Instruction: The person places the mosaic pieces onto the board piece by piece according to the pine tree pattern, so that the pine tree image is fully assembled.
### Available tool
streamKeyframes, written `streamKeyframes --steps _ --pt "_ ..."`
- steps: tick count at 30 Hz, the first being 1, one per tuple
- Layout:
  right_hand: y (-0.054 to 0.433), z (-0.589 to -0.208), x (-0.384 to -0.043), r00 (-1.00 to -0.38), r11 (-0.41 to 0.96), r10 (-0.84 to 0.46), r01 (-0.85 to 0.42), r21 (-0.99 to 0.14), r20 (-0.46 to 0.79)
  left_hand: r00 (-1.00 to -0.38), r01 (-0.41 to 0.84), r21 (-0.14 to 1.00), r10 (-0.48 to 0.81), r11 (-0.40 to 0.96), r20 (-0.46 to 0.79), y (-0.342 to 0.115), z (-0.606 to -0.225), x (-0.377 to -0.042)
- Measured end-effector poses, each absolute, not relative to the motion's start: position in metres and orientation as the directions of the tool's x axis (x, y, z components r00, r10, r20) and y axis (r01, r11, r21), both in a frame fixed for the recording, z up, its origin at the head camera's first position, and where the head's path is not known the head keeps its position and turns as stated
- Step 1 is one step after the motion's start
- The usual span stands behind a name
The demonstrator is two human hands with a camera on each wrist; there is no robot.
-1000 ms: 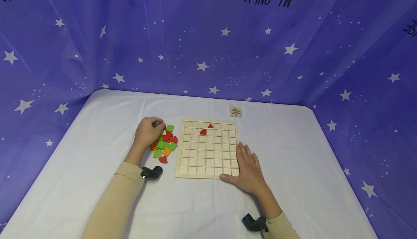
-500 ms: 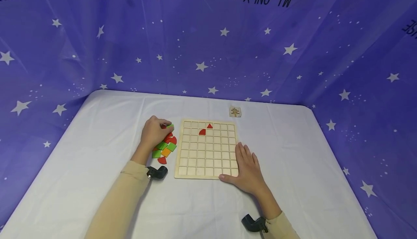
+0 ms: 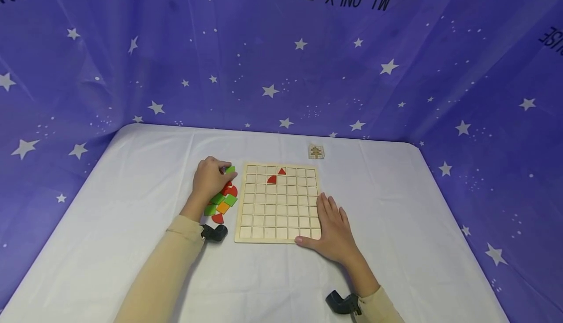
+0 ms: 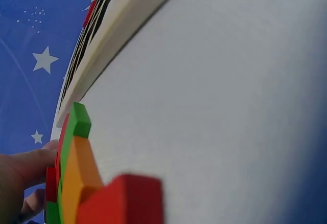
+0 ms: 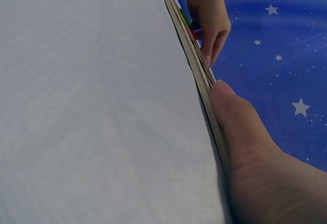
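Note:
In the head view my left hand (image 3: 210,179) is over a pile of flat coloured tiles, its thumb and forefinger pinching a green square tile (image 3: 230,169). Under and in front of that hand lie red quarter-round pieces (image 3: 217,218), green squares (image 3: 210,209) and an orange square (image 3: 223,207). To the right is a wooden grid board (image 3: 260,219) bearing a red quarter-round (image 3: 272,180) and a small red triangle (image 3: 282,171). My right hand (image 3: 335,235) rests with fairly straight fingers along the board's right edge, thumb at its near edge.
A small pattern card (image 3: 316,151) with a tree-like picture lies behind the board. White cloth (image 3: 387,215) covers the table. A purple star-printed curtain (image 3: 237,59) hangs behind and at both sides. Each wrist wears a dark camera mount (image 3: 342,302).
My left hand has moved right across the pile to the green square tile, which has shifted slightly away from me. My right hand and the board stay in place.

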State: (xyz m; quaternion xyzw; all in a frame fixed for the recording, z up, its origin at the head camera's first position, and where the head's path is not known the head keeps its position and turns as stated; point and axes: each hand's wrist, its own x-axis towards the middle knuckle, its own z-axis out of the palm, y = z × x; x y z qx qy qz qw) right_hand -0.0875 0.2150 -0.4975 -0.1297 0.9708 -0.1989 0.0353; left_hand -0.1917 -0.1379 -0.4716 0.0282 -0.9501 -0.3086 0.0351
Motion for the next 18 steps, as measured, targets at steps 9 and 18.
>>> streamKeyframes --steps 9,18 --pt "0.2154 -0.4978 -0.0877 -0.965 0.887 -0.263 -0.238 -0.395 -0.009 -0.999 -0.024 0.546 -0.037 0.838 0.013 -0.1404 -0.4679 -0.1918" --pt "0.2149 -0.4956 -0.0868 -0.964 0.886 -0.267 -0.246 -0.394 0.002 -0.995 0.069 0.435 0.03 0.898 0.096 -0.1374 -0.4677 -0.1917"
